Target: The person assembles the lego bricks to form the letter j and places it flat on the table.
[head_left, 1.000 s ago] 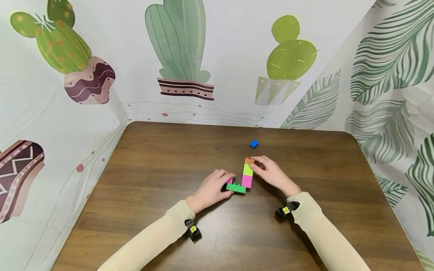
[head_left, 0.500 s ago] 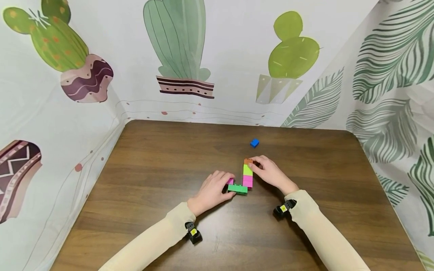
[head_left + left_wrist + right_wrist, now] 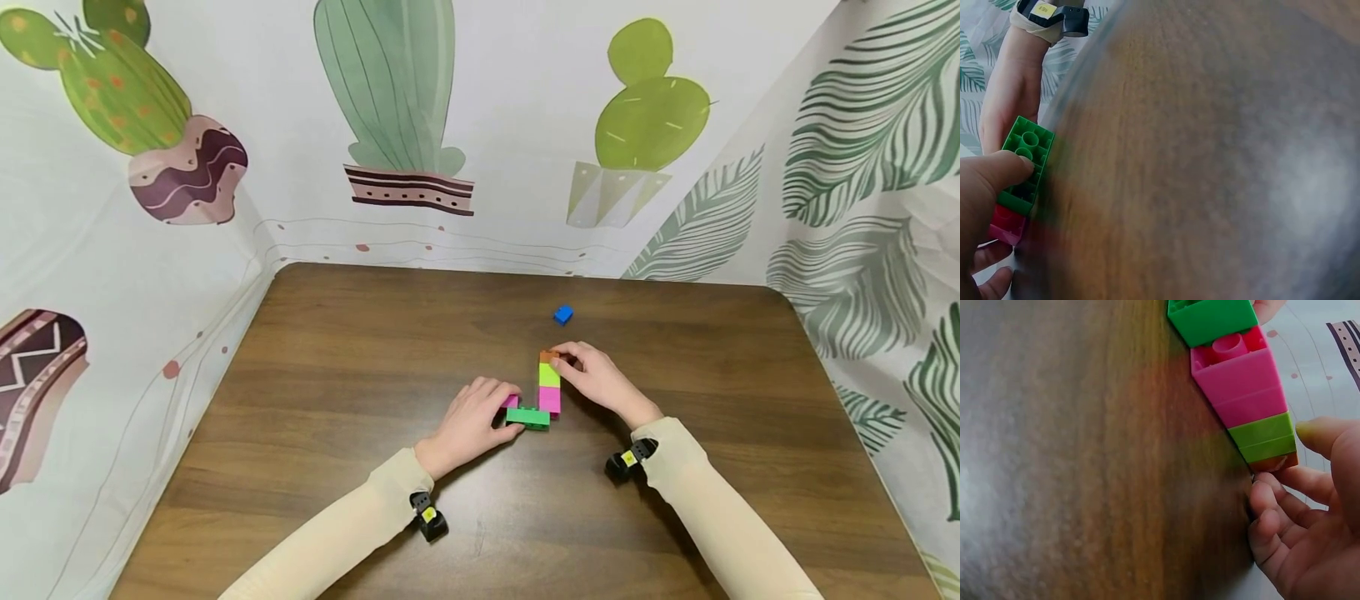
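Observation:
Toy building bricks form one joined shape in the head view. A green brick lies across its near end, with pink bricks, lime bricks and an orange brick running away from its right side. Another pink brick sits behind the green one's left end, partly hidden by fingers. My left hand grips this left end; its thumb presses on the green brick's hollow underside. My right hand pinches the far end, thumb by the lime part, forefinger at the orange brick.
A loose blue brick lies on the wooden table beyond the shape. Patterned cloth hangs behind the table's far edge and along its sides. Black wrist cameras sit on both sleeves.
The joined bricks have shifted very slightly to the right against my hands, and the green brick lies more level. Both hands keep their hold. The head view has tilted a little downward.

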A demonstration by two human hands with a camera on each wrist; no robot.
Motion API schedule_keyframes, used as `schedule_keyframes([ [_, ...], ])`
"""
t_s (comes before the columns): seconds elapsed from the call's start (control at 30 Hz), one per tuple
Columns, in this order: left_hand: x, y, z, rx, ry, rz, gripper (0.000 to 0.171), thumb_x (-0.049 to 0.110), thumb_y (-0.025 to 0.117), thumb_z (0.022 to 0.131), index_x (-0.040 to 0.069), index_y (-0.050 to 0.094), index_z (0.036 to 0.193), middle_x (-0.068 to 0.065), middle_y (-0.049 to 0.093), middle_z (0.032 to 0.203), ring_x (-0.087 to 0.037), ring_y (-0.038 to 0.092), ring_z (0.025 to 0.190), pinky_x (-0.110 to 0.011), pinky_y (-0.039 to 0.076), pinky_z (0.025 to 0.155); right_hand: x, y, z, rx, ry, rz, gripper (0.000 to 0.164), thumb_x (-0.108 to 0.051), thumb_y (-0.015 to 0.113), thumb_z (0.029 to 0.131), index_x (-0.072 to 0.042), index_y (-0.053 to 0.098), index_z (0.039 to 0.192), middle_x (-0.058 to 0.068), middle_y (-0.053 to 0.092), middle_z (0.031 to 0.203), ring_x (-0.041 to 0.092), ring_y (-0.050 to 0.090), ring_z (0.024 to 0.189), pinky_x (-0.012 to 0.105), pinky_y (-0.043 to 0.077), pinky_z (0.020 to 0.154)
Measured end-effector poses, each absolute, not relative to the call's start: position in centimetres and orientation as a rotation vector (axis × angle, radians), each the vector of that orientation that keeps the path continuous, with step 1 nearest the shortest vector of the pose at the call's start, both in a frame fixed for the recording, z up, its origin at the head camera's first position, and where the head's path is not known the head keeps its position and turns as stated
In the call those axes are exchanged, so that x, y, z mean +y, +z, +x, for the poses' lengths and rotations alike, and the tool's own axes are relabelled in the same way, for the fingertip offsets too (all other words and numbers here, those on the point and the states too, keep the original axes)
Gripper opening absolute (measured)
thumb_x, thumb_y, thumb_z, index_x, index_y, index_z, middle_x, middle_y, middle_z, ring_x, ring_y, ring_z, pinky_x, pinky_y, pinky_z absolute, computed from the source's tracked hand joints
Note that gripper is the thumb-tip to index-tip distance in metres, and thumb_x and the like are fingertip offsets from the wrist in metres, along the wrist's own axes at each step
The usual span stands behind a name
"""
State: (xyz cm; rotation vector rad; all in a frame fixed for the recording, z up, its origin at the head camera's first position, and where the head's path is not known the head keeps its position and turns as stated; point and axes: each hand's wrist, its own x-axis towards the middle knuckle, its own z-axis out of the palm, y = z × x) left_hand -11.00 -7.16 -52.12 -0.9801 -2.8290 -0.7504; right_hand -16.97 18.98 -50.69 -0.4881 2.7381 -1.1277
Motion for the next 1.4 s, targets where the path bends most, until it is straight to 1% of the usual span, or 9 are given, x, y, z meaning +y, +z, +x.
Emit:
schedule_keyframes([
  [0.27,-7.4,-51.9,-11.1,-2.845,-0.781,-0.977,0.05,0.038,0.082,0.091,0.015,0.063,0.131,0.0,0.067,0.119,-0.021,0.058,0.112,-0.042,0.05,0.097,20.1,-50.5,-18.3,2.759,-1.291,-0.367,0.03,-0.02,0.06,0.107,-0.002,0.065,0.131,0.014,0.07,0.107,0.021,0.062,0.076,0.033,0.052,0.067],
  [0.5,-7.9,-52.0,-10.9,-2.854,-0.826,-0.993,0.062,0.042,0.082,0.09,0.013,0.06,0.14,-0.003,0.066,0.125,-0.022,0.058,0.113,-0.042,0.051,0.099,21.2,-50.8,-20.2,2.914,-1.19,-0.406,0.028,-0.013,0.061,0.105,0.0,0.065,0.129,0.019,0.067,0.116,0.029,0.062,0.087,0.045,0.052,0.082],
  [0.63,-8.4,-52.0,-10.8,-2.818,-0.895,-0.998,0.066,0.043,0.084,0.088,0.012,0.059,0.141,-0.005,0.065,0.126,-0.022,0.058,0.115,-0.041,0.051,0.1,21.3,-50.7,-21.3,2.97,-1.091,-0.448,0.034,-0.013,0.062,0.103,-0.003,0.062,0.136,0.021,0.061,0.126,0.032,0.062,0.089,0.048,0.052,0.082],
  [0.77,-9.1,-52.1,-10.8,-2.775,-0.925,-0.985,0.068,0.044,0.085,0.087,0.01,0.059,0.14,-0.005,0.064,0.128,-0.023,0.058,0.117,-0.041,0.051,0.101,21.2,-50.7,-22.4,3.003,-0.951,-0.543,0.042,-0.012,0.061,0.104,-0.005,0.057,0.146,0.022,0.054,0.143,0.039,0.063,0.111,0.056,0.052,0.092],
  [0.87,-9.7,-52.2,-10.7,-2.758,-0.941,-0.968,0.068,0.044,0.084,0.087,0.01,0.06,0.14,-0.005,0.064,0.13,-0.022,0.059,0.117,-0.041,0.051,0.101,21.1,-50.7,-23.1,2.999,-0.87,-0.632,0.041,-0.007,0.057,0.105,-0.004,0.057,0.146,0.023,0.05,0.151,0.043,0.057,0.13,0.061,0.048,0.101],
  [1.0,-10.4,-52.3,-10.5,-2.759,-0.972,-0.918,0.065,0.044,0.084,0.088,0.009,0.061,0.138,-0.005,0.064,0.13,-0.022,0.059,0.119,-0.042,0.051,0.102,21.0,-50.8,-23.5,2.991,-0.836,-0.685,0.036,-0.003,0.054,0.105,-0.002,0.064,0.139,0.023,0.056,0.147,0.042,0.056,0.133,0.058,0.046,0.106],
  [1.1,-11.0,-52.4,-10.5,-2.784,-0.965,-0.872,0.061,0.045,0.079,0.092,0.009,0.062,0.138,-0.006,0.065,0.13,-0.022,0.059,0.12,-0.043,0.05,0.102,21.1,-50.9,-23.4,2.993,-0.853,-0.682,0.032,-0.003,0.056,0.104,-0.001,0.067,0.135,0.02,0.064,0.137,0.038,0.06,0.127,0.054,0.046,0.108],
  [1.27,-11.9,-52.3,-10.4,-2.806,-0.947,-0.813,0.05,0.042,0.069,0.1,0.008,0.063,0.136,-0.006,0.066,0.128,-0.023,0.06,0.119,-0.044,0.051,0.101,21.2,-51.2,-22.9,2.99,-0.902,-0.645,0.028,-0.008,0.061,0.104,-0.004,0.071,0.129,0.017,0.069,0.125,0.035,0.064,0.116,0.053,0.049,0.103],
  [1.4,-12.5,-52.2,-10.3,-2.816,-0.95,-0.777,0.047,0.04,0.067,0.102,0.007,0.064,0.136,-0.007,0.067,0.126,-0.024,0.06,0.117,-0.045,0.051,0.099,21.2,-51.2,-22.3,2.983,-0.9,-0.621,0.026,-0.013,0.063,0.104,-0.006,0.072,0.128,0.015,0.068,0.12,0.033,0.065,0.108,0.053,0.052,0.097],
])
